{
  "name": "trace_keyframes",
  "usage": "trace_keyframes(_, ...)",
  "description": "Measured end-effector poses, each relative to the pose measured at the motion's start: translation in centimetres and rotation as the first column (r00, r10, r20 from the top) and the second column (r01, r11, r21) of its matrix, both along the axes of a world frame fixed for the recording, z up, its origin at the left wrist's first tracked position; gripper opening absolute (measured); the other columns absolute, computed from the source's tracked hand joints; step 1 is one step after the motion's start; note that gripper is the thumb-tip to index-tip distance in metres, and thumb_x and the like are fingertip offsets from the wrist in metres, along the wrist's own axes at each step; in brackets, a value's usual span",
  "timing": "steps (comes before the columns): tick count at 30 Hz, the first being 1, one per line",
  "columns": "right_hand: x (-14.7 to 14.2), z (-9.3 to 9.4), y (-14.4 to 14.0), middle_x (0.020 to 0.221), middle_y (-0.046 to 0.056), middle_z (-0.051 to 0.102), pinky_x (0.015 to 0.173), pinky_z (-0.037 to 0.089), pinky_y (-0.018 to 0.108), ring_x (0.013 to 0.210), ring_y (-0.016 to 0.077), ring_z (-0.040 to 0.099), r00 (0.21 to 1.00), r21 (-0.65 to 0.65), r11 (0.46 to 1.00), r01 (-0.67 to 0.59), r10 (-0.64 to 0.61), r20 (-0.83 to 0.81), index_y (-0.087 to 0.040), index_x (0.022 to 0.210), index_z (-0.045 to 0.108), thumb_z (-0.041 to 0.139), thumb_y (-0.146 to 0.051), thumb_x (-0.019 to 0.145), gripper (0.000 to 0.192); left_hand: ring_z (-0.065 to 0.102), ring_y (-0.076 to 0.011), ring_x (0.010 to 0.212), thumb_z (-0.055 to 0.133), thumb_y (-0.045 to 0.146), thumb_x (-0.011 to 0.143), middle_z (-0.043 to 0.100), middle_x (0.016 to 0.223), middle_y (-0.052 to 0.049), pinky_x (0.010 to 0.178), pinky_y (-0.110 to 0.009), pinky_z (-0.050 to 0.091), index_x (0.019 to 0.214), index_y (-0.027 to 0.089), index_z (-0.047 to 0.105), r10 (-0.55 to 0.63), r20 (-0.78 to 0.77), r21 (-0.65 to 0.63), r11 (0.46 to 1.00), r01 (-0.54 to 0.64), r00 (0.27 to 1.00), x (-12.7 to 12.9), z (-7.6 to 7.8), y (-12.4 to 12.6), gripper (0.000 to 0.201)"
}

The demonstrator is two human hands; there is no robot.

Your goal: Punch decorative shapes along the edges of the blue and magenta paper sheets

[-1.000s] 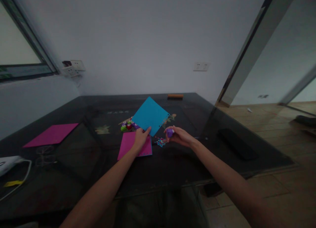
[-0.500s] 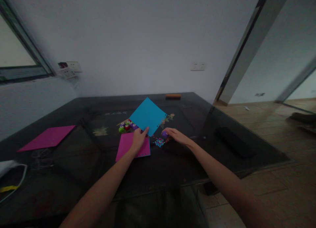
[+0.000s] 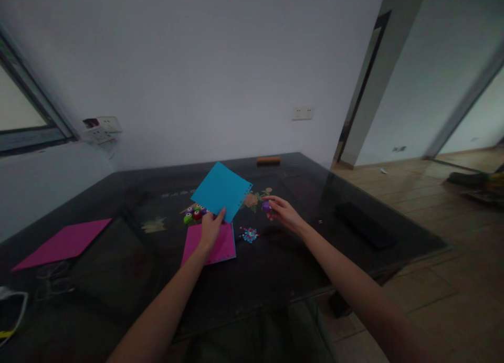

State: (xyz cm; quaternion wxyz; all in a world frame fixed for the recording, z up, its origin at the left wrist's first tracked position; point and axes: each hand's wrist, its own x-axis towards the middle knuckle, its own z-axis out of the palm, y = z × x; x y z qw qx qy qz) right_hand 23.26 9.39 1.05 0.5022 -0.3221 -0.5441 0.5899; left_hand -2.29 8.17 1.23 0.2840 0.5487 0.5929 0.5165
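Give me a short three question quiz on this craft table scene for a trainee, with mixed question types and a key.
1. True or false: the left hand holds the square blue paper sheet by its near corner.
2. What does the right hand pinch? A) small purple craft punch B) scissors C) orange block
3. Fill in: the small pile of punched paper bits lies on the dark glass table, right of the ____ paper sheet under the left hand.

Key: 1 true; 2 A; 3 pink.

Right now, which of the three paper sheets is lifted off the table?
The blue sheet, held up by the left hand; both pink sheets lie flat on the table.
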Motion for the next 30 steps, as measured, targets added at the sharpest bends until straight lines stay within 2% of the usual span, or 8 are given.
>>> trace_keyframes(4, 1.5, -0.7, 1.3, 0.087, 0.002, 0.061, 0.062, 0.05, 0.025, 0.063, 0.0087, 0.056, 0.981, -0.044, 0.984, 0.175, -0.177, -0.074, -0.02, 0.098, 0.063, 0.073, -0.035, 0.068, 0.035, 0.052, -0.0187, 0.048, 0.064, 0.037, 0.067, 0.054, 0.045, -0.002, 0.053, -0.029, 0.04, 0.046, 0.021, 0.053, -0.02, 0.064, 0.051, 0.999, 0.016, 0.998, -0.1, 0.8, -0.3, 0.029)
trace_keyframes(7, 2.8, -1.0, 3.0, 0.081, 0.002, 0.063, 0.055, 0.049, 0.023, 0.057, 0.008, 0.054, 0.961, -0.004, 0.961, 0.276, -0.276, 0.028, -0.019, 0.101, 0.062, 0.077, -0.026, 0.061, 0.044, 0.05, -0.0182, 0.045, 0.067, 0.035, 0.064, 0.053, 0.044, -0.001, 0.05, -0.029, 0.038, 0.049, 0.021, 0.054, -0.029, 0.133, 0.078, 0.997, 0.019, 0.991, 0.0, 1.2, -0.5, 0.025)
trace_keyframes(9, 3.4, -1.0, 4.6, 0.078, 0.003, 0.064, 0.049, 0.047, 0.023, 0.051, 0.008, 0.052, 0.926, 0.039, 0.936, 0.351, -0.353, 0.138, -0.017, 0.102, 0.06, 0.071, -0.031, 0.067, 0.039, 0.05, -0.0179, 0.046, 0.069, 0.035, 0.062, 0.052, 0.044, 0.0, 0.049, -0.028, 0.037, 0.051, 0.021, 0.053, -0.018, 0.189, 0.08, 0.997, 0.003, 0.982, 0.2, 1.2, -0.6, 0.024)
trace_keyframes(11, 3.8, -0.9, 6.3, 0.074, 0.003, 0.064, 0.048, 0.047, 0.024, 0.048, 0.0087, 0.053, 0.814, 0.12, 0.877, 0.465, -0.477, 0.33, -0.016, 0.101, 0.057, 0.065, -0.034, 0.074, 0.034, 0.05, -0.0174, 0.046, 0.07, 0.035, 0.062, 0.052, 0.045, 0.001, 0.048, -0.027, 0.037, 0.054, 0.021, 0.053, -0.026, 0.225, 0.067, 0.998, 0.012, 0.974, 0.2, 1.1, -0.6, 0.023)
trace_keyframes(16, 4.4, -1.9, 9.3, 0.078, 0.005, 0.065, 0.064, 0.047, 0.027, 0.062, 0.0131, 0.06, 0.639, 0.253, 0.786, 0.564, -0.61, 0.47, -0.016, 0.088, 0.06, 0.064, -0.028, 0.074, 0.019, 0.05, -0.0143, 0.048, 0.069, 0.04, 0.062, 0.055, 0.054, 0.002, 0.049, -0.026, 0.039, 0.062, 0.019, 0.054, -0.044, 0.349, 0.044, 0.999, 0.03, 0.936, 0.1, -0.2, 0.1, 0.026)
trace_keyframes(19, 4.7, -3.3, 9.6, 0.086, 0.008, 0.067, 0.078, 0.045, 0.031, 0.081, 0.0183, 0.062, 0.537, 0.329, 0.743, 0.582, -0.656, 0.53, -0.017, 0.086, 0.063, 0.064, -0.026, 0.074, 0.015, 0.05, -0.012, 0.052, 0.071, 0.041, 0.06, 0.056, 0.063, 0.003, 0.05, -0.024, 0.04, 0.068, 0.019, 0.054, -0.064, 0.517, 0.037, 0.998, 0.052, 0.853, -0.1, -0.9, 0.6, 0.029)
trace_keyframes(22, 4.7, -4.2, 9.5, 0.094, 0.009, 0.067, 0.084, 0.042, 0.033, 0.09, 0.0202, 0.061, 0.472, 0.386, 0.734, 0.56, -0.665, 0.579, -0.017, 0.093, 0.064, 0.061, -0.026, 0.077, 0.019, 0.053, -0.0117, 0.057, 0.072, 0.038, 0.058, 0.058, 0.07, 0.003, 0.055, -0.023, 0.043, 0.073, 0.019, 0.055, -0.081, 0.611, 0.012, 0.996, 0.092, 0.788, 0.0, -1.2, 0.7, 0.03)
trace_keyframes(30, 4.1, -4.4, 9.9, 0.105, 0.013, 0.061, 0.087, 0.04, 0.032, 0.099, 0.0232, 0.058, 0.348, 0.495, 0.752, 0.436, -0.648, 0.678, -0.015, 0.099, 0.066, 0.059, -0.022, 0.079, 0.023, 0.051, -0.0105, 0.055, 0.071, 0.036, 0.059, 0.057, 0.067, 0.003, 0.052, -0.022, 0.041, 0.07, 0.018, 0.054, -0.057, 0.606, -0.015, 0.996, 0.083, 0.794, 0.1, -1.2, 0.7, 0.026)
